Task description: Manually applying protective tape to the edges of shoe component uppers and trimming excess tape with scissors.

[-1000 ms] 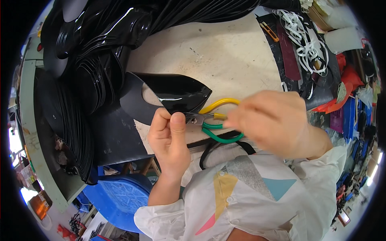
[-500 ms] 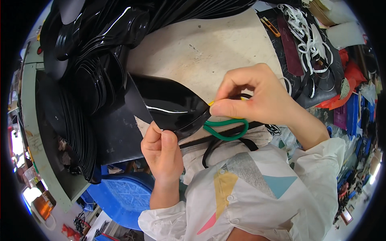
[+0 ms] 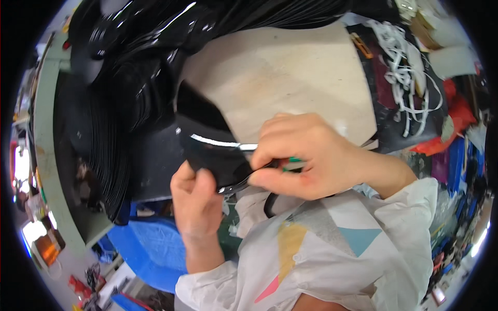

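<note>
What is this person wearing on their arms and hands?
Both hands are bare: no gloves, rings or watch show on the left hand or right hand. White sleeves reach the wrists; the white garment carries yellow, blue and pink triangles.

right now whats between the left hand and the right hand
In the head view, the scissors' metal blades and the edge of the glossy black sheet span the gap between left hand and right hand.
</note>
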Demonstrator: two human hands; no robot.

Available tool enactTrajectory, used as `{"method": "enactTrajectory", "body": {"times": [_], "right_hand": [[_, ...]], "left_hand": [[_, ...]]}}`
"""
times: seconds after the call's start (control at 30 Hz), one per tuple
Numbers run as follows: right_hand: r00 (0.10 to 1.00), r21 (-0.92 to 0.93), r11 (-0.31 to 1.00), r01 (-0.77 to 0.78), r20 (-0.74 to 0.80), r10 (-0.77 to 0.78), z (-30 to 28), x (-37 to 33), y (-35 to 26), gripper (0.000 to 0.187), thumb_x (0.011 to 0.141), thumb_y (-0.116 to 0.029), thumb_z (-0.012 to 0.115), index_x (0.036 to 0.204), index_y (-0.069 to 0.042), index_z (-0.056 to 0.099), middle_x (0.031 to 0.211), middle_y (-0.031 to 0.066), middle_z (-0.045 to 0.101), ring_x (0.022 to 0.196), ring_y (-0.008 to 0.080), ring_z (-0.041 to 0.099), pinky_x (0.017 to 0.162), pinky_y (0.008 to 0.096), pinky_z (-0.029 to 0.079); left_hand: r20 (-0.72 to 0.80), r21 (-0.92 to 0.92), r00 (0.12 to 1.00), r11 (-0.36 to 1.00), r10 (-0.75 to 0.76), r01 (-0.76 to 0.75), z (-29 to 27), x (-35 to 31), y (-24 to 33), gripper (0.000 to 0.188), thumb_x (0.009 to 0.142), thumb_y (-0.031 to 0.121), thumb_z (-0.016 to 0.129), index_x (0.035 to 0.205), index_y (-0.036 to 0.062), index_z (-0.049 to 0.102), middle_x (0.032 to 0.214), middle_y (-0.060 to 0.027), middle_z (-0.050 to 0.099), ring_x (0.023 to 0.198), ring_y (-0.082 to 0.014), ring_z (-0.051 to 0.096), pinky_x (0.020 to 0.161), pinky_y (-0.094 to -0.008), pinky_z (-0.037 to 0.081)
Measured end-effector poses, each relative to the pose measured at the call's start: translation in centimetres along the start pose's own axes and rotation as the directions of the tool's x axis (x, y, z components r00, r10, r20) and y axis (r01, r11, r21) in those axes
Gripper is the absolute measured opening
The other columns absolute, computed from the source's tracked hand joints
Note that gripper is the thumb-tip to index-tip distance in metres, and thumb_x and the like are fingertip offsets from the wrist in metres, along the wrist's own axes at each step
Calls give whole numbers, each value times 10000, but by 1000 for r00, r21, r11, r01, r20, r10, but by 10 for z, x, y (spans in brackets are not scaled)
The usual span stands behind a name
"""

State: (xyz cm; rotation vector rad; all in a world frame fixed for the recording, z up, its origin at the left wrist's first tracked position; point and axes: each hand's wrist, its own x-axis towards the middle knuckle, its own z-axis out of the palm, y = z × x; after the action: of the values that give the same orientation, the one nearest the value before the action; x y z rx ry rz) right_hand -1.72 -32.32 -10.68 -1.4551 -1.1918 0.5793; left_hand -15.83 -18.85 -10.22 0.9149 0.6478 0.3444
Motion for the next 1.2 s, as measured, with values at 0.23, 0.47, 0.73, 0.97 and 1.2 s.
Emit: {"method": "enactTrajectory", "body": {"times": [0.23, 0.47, 0.73, 0.97, 1.2], "right_hand": [[990, -312, 947, -70, 91, 104, -33, -27, -9, 209, 709, -129, 669, 901, -70, 612, 777, 79, 619, 696, 276, 606, 594, 372, 481], [963, -994, -94, -56, -29, -267, -254, -127, 28, 283, 599, -34, 626, 870, -114, 623, 799, 25, 609, 765, 232, 578, 689, 347, 456], [848, -772, -531, -351, -502, 170, -387, -130, -18, 742, 630, -210, 740, 1277, -34, 422, 1312, 211, 403, 1231, 320, 387, 999, 415, 356], [983, -807, 589, -28, 84, 163, -113, -37, 23, 75, 774, -91, 602, 831, -55, 568, 695, 95, 562, 625, 281, 570, 556, 366, 472], [982, -811, 585, 12, 120, 146, 7, -73, 28, 231, 736, -124, 611, 928, -5, 562, 845, 114, 556, 776, 238, 556, 623, 325, 487]], "left_hand": [[22, 578, 991, 807, 134, -122, 0, -6, 14, 270, 569, -77, 668, 824, -51, 580, 758, -40, 580, 707, -113, 537, 663, -274, 454], [-186, 439, 883, 840, 432, -319, -87, -20, 51, 438, 735, 9, 605, 1161, -50, 524, 1005, -145, 604, 790, -192, 570, 697, -264, 439], [-227, 416, 937, 897, 265, -153, -51, -24, 32, 410, 771, 48, 607, 1160, -35, 508, 1065, -128, 597, 934, -195, 599, 810, -293, 482], [-59, 292, 980, 942, 190, -165, 1, 13, -9, 267, 784, 15, 609, 1045, -7, 561, 955, -42, 604, 859, -126, 576, 810, -275, 442], [15, 124, 995, 987, 103, -104, 2, 19, -12, 315, 800, 36, 597, 1106, 9, 526, 1024, -64, 601, 934, -153, 583, 866, -301, 440]]}}
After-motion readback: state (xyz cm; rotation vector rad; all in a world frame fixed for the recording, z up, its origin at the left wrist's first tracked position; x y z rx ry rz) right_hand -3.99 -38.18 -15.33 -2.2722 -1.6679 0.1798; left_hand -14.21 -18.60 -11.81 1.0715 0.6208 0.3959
